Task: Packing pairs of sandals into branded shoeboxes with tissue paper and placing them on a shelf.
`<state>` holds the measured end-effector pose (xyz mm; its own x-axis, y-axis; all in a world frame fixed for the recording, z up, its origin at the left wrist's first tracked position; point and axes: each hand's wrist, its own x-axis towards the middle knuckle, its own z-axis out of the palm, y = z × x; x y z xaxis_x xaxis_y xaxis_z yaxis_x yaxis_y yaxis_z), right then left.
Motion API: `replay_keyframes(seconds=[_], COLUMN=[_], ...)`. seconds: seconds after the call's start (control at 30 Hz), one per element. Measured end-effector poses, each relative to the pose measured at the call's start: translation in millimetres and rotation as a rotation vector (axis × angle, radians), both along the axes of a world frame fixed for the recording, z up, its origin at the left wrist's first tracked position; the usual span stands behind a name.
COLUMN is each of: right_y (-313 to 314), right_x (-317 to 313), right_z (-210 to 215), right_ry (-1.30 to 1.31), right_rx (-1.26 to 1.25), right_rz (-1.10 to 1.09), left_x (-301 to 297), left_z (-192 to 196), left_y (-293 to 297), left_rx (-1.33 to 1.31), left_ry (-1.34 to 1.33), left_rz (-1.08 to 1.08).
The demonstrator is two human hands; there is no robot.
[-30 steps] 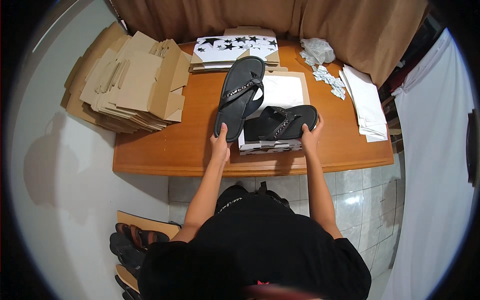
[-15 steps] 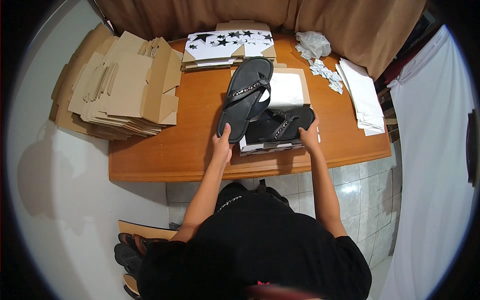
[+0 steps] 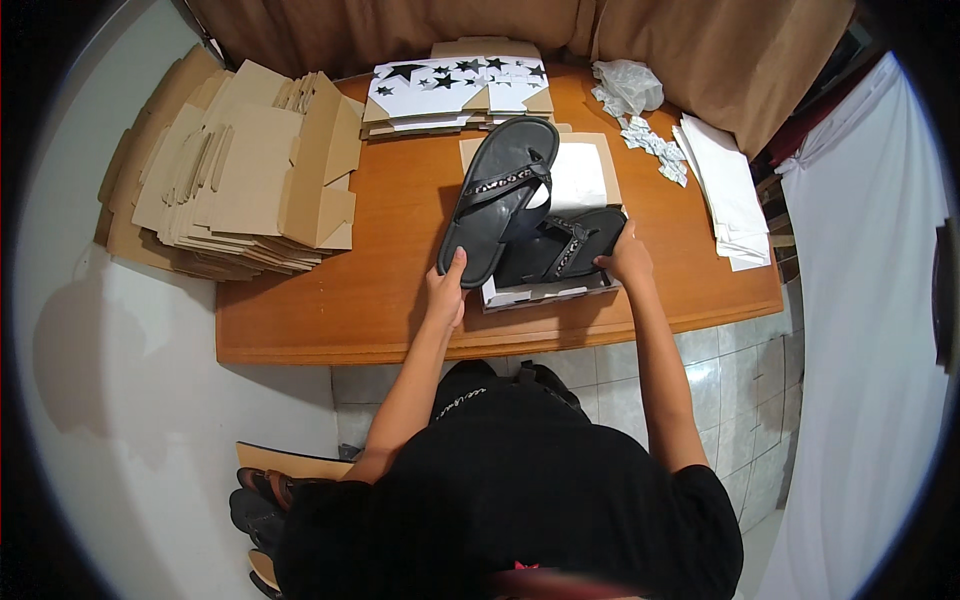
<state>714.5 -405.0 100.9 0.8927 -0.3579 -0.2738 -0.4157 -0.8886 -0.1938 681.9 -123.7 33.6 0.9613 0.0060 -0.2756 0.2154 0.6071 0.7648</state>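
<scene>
My left hand (image 3: 447, 291) grips the heel end of a black flip-flop (image 3: 478, 222), thumb on top of its footbed, and holds it slanted with the toe pointing away from me. A second black flip-flop (image 3: 528, 262) lies sideways over an open shoebox (image 3: 556, 298), its toe end to the right. My right hand (image 3: 627, 256) is closed on that toe end. Both flip-flops have a patterned band on the straps. White paper (image 3: 577, 178) lies over the box's far side. The left flip-flop covers the box's left part.
Flattened brown cardboard boxes (image 3: 245, 175) are stacked at the table's left. Star-printed cardboard (image 3: 450, 85) lies at the back. To the right are a clear plastic bag (image 3: 628, 88), small white packets (image 3: 655, 148) and white paper sheets (image 3: 722, 190). More sandals (image 3: 262, 515) sit at lower left.
The flip-flop in my right hand has turned, its toe end swinging slightly away from me and settling lower into the box. The left flip-flop has shifted slightly to the right.
</scene>
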Motion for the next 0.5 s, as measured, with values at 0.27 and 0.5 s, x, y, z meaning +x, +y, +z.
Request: replay_keyframes(seconds=[0.27,0.5], right_y=[-1,-12], right_x=[-11,-19], right_z=[-25,-40], right_ry=[0.021,0.041], right_rx=[-0.195,-0.130], right_rz=[0.213,0.391], left_x=[-1,-4], left_z=[-4,-5], left_y=[-5,-12], left_rx=[0.028,0.033], left_ry=[-0.038,-0.058], left_rz=[0.044,0.120])
